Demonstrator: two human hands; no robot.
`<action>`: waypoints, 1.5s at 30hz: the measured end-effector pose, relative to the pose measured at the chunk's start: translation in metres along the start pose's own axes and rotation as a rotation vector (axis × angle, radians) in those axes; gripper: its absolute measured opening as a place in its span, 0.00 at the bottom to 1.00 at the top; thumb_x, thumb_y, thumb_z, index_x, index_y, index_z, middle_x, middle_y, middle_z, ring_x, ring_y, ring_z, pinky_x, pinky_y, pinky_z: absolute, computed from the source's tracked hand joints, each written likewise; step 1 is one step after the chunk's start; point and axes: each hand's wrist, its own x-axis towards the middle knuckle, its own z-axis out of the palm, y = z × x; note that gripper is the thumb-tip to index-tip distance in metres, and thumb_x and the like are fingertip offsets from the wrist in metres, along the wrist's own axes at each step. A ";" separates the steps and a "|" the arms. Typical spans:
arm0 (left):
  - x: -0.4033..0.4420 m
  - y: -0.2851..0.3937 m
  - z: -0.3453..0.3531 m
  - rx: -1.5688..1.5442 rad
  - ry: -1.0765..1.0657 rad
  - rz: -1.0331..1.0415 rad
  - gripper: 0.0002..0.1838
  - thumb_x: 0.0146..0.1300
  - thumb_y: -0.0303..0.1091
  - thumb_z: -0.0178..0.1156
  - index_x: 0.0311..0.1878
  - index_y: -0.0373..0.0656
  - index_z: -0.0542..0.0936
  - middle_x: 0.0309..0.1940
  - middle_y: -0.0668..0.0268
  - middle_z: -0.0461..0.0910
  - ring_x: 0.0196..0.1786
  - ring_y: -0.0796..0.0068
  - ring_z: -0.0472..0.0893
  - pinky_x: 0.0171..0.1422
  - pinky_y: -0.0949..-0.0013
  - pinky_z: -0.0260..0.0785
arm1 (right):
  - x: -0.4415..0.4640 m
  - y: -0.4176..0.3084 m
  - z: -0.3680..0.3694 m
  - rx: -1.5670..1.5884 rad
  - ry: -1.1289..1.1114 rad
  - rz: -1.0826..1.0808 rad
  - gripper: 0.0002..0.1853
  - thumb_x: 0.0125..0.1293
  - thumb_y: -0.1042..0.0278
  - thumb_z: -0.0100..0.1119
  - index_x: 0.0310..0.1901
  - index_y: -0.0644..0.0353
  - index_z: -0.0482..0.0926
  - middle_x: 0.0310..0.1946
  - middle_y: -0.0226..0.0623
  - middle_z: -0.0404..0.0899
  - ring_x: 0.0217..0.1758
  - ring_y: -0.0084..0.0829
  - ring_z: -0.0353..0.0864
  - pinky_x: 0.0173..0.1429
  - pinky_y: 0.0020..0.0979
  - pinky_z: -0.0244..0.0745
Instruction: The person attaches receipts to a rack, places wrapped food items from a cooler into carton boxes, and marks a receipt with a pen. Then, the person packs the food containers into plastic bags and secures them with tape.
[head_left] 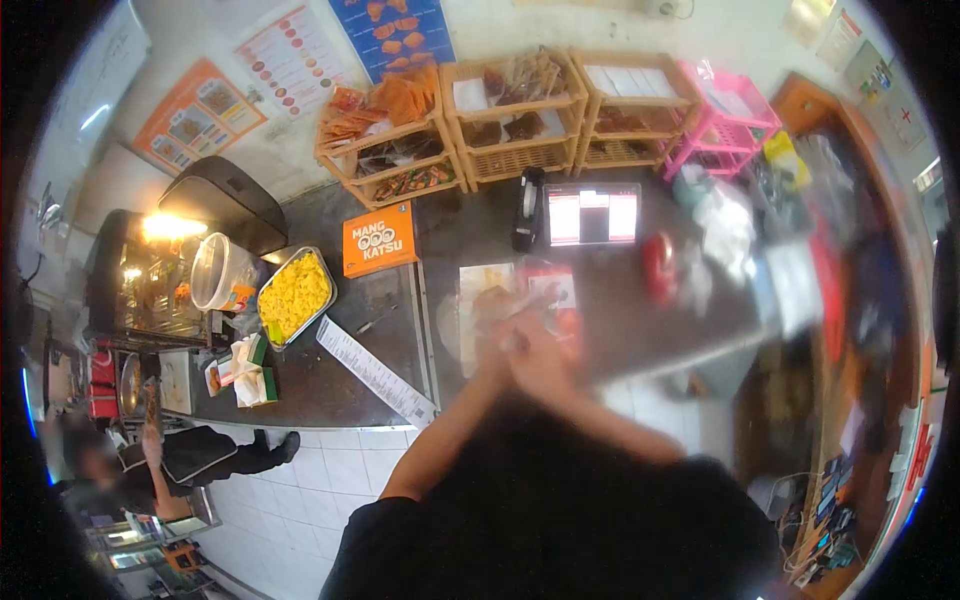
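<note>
My left hand [492, 322] and my right hand [535, 345] come together over the dark counter, close to its middle. Both are smeared by motion, so I cannot tell how the fingers are set. Something pale and see-through, perhaps thin plastic, shows around them, too blurred to name. Beyond my left hand lies a pale printed sheet [486, 276]. A red and white sheet [556, 284] lies past my right hand. Farther back stands a lit tablet [593, 216], with a black upright device [527, 208] beside it.
To the left are a tray of yellow food [297, 298], a clear tub [221, 272], a long paper receipt [375, 372] and an orange sign [380, 240]. Wooden racks [515, 158] line the back beside a pink rack [722, 140]. Another person [190, 460] is at far left.
</note>
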 end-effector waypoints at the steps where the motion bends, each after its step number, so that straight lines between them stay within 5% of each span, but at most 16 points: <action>1: 0.001 0.006 -0.007 -0.004 -0.007 -0.005 0.17 0.59 0.34 0.60 0.52 0.43 0.73 0.49 0.57 0.71 0.54 0.58 0.72 0.63 0.57 0.63 | -0.003 -0.010 -0.008 0.037 -0.132 -0.004 0.14 0.55 0.76 0.62 0.45 0.61 0.80 0.52 0.47 0.79 0.57 0.46 0.77 0.64 0.36 0.69; 4: 0.021 0.065 -0.061 -0.273 0.266 -0.209 0.12 0.60 0.33 0.60 0.46 0.45 0.73 0.42 0.60 0.70 0.45 0.64 0.73 0.52 0.60 0.66 | 0.007 0.022 -0.044 -0.196 -0.024 -0.379 0.20 0.57 0.68 0.65 0.53 0.58 0.79 0.62 0.50 0.71 0.65 0.48 0.71 0.71 0.37 0.63; 10: -0.001 0.020 -0.002 -0.288 0.216 -0.153 0.19 0.59 0.31 0.58 0.53 0.41 0.69 0.48 0.53 0.69 0.53 0.56 0.70 0.63 0.55 0.62 | 0.031 -0.013 -0.095 -0.177 -0.467 -0.039 0.34 0.53 0.63 0.70 0.64 0.55 0.72 0.70 0.52 0.60 0.72 0.51 0.63 0.73 0.39 0.62; 13: -0.001 0.033 -0.014 -0.041 0.243 -0.248 0.29 0.59 0.30 0.56 0.64 0.36 0.66 0.57 0.45 0.68 0.62 0.47 0.67 0.72 0.51 0.56 | 0.036 0.039 -0.040 -0.374 -0.408 -0.284 0.29 0.54 0.63 0.69 0.59 0.60 0.74 0.68 0.53 0.63 0.69 0.53 0.66 0.68 0.43 0.68; 15: -0.007 -0.008 0.004 0.047 -0.024 -0.123 0.35 0.60 0.29 0.55 0.70 0.32 0.59 0.63 0.39 0.63 0.68 0.42 0.63 0.75 0.50 0.52 | 0.039 0.082 -0.006 -0.426 -0.368 -0.245 0.28 0.58 0.65 0.64 0.61 0.60 0.71 0.64 0.53 0.67 0.65 0.51 0.70 0.66 0.44 0.70; 17: 0.025 0.058 -0.068 -0.324 -0.019 -0.385 0.33 0.60 0.28 0.53 0.69 0.32 0.60 0.62 0.38 0.64 0.68 0.42 0.63 0.74 0.50 0.53 | 0.040 0.110 0.024 -0.478 -0.333 -0.217 0.26 0.63 0.67 0.59 0.63 0.60 0.69 0.60 0.53 0.72 0.61 0.50 0.74 0.63 0.46 0.71; 20: 0.037 0.087 -0.112 -0.402 -0.168 -0.406 0.31 0.60 0.26 0.50 0.69 0.33 0.61 0.59 0.37 0.68 0.65 0.42 0.68 0.71 0.52 0.57 | 0.033 0.113 0.047 -0.076 -0.004 0.012 0.18 0.59 0.68 0.63 0.51 0.61 0.75 0.54 0.50 0.72 0.60 0.50 0.72 0.58 0.45 0.74; 22: 0.009 0.024 -0.063 -0.337 -0.144 -0.249 0.31 0.60 0.26 0.50 0.69 0.33 0.60 0.58 0.35 0.69 0.63 0.40 0.70 0.69 0.51 0.59 | 0.026 0.081 0.042 0.103 0.016 0.286 0.21 0.65 0.65 0.58 0.60 0.60 0.73 0.61 0.53 0.71 0.56 0.52 0.78 0.62 0.46 0.72; 24: 0.010 0.028 -0.076 -0.270 -0.128 -0.094 0.31 0.61 0.26 0.49 0.69 0.33 0.60 0.57 0.34 0.70 0.60 0.38 0.72 0.67 0.50 0.62 | 0.026 0.073 0.024 -0.137 -0.187 0.073 0.24 0.65 0.63 0.59 0.61 0.60 0.72 0.62 0.52 0.69 0.57 0.51 0.78 0.63 0.45 0.72; 27: 0.036 0.081 -0.118 -0.306 -0.343 -0.552 0.33 0.61 0.26 0.49 0.71 0.34 0.56 0.56 0.31 0.71 0.58 0.34 0.73 0.64 0.47 0.64 | 0.029 0.129 0.033 -0.459 -0.506 -0.121 0.31 0.62 0.60 0.63 0.65 0.61 0.69 0.67 0.50 0.63 0.61 0.47 0.77 0.67 0.43 0.70; 30: 0.039 0.105 -0.127 -0.178 -0.376 -0.491 0.35 0.62 0.29 0.50 0.73 0.36 0.52 0.54 0.32 0.73 0.58 0.32 0.74 0.62 0.46 0.67 | 0.028 0.131 0.038 -0.281 -0.430 -0.221 0.31 0.62 0.61 0.63 0.65 0.63 0.68 0.65 0.51 0.67 0.59 0.46 0.78 0.67 0.43 0.70; 33: 0.048 0.118 -0.167 -0.458 -0.549 -0.369 0.39 0.62 0.32 0.55 0.74 0.36 0.51 0.57 0.34 0.72 0.64 0.34 0.70 0.69 0.48 0.62 | 0.030 0.110 0.043 -0.004 -0.079 -0.014 0.25 0.61 0.61 0.63 0.58 0.65 0.75 0.56 0.51 0.76 0.54 0.47 0.81 0.61 0.44 0.74; 34: 0.045 0.106 -0.173 -0.456 -0.548 -0.369 0.39 0.62 0.32 0.55 0.74 0.36 0.51 0.57 0.34 0.72 0.64 0.34 0.70 0.69 0.48 0.62 | 0.042 0.106 0.035 -0.253 -0.227 0.094 0.22 0.62 0.58 0.62 0.53 0.65 0.78 0.50 0.51 0.78 0.52 0.48 0.82 0.58 0.45 0.75; 41: 0.016 0.059 -0.080 0.099 -0.309 0.175 0.43 0.57 0.35 0.65 0.73 0.36 0.56 0.69 0.45 0.63 0.71 0.48 0.63 0.78 0.55 0.51 | 0.055 0.024 0.004 -0.366 -0.214 0.325 0.22 0.60 0.59 0.63 0.47 0.72 0.79 0.42 0.60 0.81 0.48 0.53 0.82 0.58 0.44 0.75; 43: 0.020 0.075 -0.066 -0.156 0.140 -0.178 0.39 0.57 0.39 0.65 0.69 0.36 0.63 0.65 0.47 0.67 0.66 0.49 0.67 0.75 0.53 0.54 | 0.052 0.060 0.014 -0.256 -0.193 0.291 0.22 0.61 0.60 0.62 0.49 0.72 0.78 0.44 0.59 0.81 0.50 0.52 0.82 0.58 0.43 0.75; 45: 0.011 0.068 -0.047 -0.390 0.192 -0.222 0.36 0.57 0.39 0.65 0.68 0.36 0.66 0.63 0.48 0.68 0.65 0.48 0.68 0.74 0.52 0.55 | 0.041 0.077 0.009 -0.153 -0.180 0.270 0.23 0.61 0.62 0.62 0.51 0.73 0.78 0.45 0.58 0.81 0.51 0.51 0.82 0.59 0.41 0.75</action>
